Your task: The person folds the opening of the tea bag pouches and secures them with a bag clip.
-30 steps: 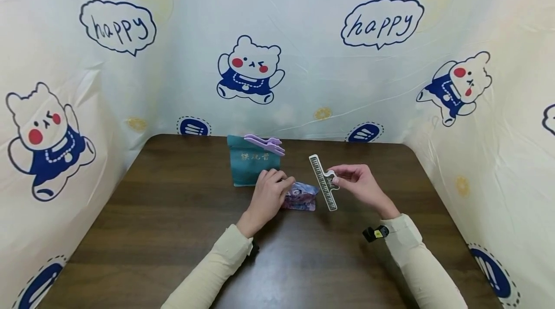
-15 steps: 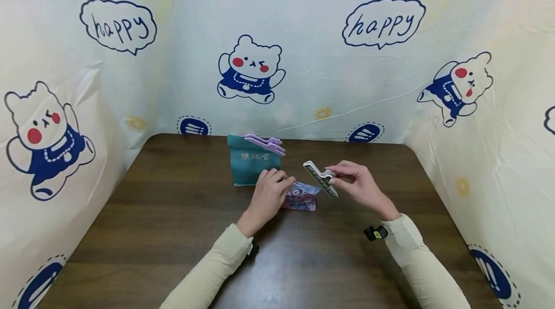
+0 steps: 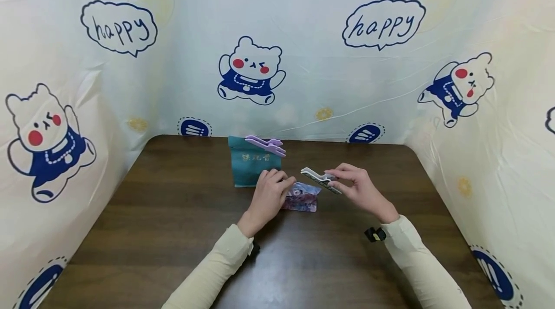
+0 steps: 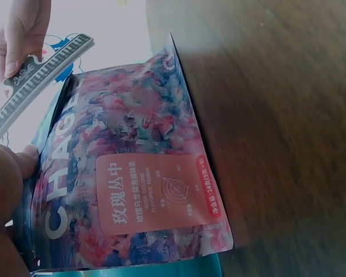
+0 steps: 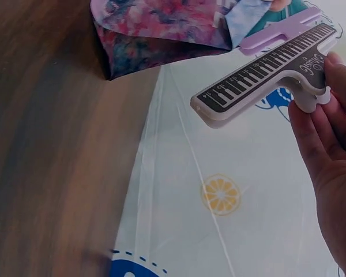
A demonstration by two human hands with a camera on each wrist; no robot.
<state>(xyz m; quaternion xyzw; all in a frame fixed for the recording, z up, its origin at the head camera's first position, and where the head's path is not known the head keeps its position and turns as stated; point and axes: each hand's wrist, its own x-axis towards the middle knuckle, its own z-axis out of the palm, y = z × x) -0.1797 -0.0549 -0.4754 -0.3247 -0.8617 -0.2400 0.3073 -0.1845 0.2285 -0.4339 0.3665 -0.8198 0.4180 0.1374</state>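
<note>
A tea pouch [image 3: 302, 199] with a pink and blue pattern stands on the dark wooden table. My left hand [image 3: 268, 195] holds the pouch near its top fold; the left wrist view shows the thumb at that edge beside the pouch's printed front [image 4: 127, 121]. Just right of the pouch, my right hand [image 3: 363, 191] pinches a sealing clip [image 3: 318, 180] by its handles, with fingers and thumb on either side. Piano keys are printed along the clip's long bar [image 5: 265, 69], which slants close to the pouch's top in the right wrist view.
Behind my left hand stands a teal pouch [image 3: 247, 170] with a purple clip [image 3: 265, 145] across its top. A patterned cloth [image 3: 303, 58] hangs around the back and sides of the table [image 3: 173, 203].
The right hand has turned the clip from a steep upright slant to a flatter tilt, and its bar now sits nearer the pouch's top. The left hand stays in place.
</note>
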